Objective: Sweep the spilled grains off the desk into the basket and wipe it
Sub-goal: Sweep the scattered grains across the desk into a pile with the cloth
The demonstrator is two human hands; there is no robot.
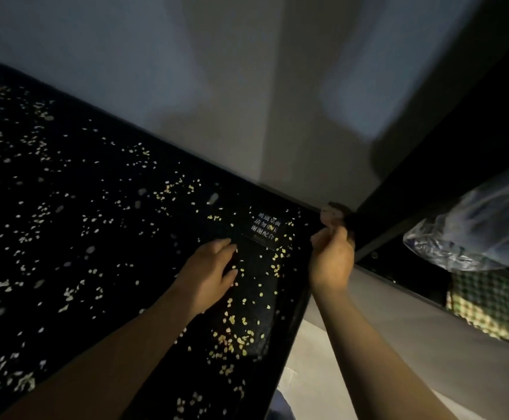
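Beside the desk (pixel 126 237) lie a plastic bag (pixel 477 225) and checked cloth (pixel 480 304).

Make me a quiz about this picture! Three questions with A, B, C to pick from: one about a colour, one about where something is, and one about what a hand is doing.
1. What colour is the desk? A white, B red, C black.
2. Where is the checked cloth? A on the desk, B off the desk to the right, C in a hand.
3. How is the left hand? A flat on the desk, B holding a cup, C out of sight.

Answers:
1 C, the pale grains stand out on its black top.
2 B, it lies past the desk's right edge, near a plastic bag.
3 A, its fingers lie straight on the top.
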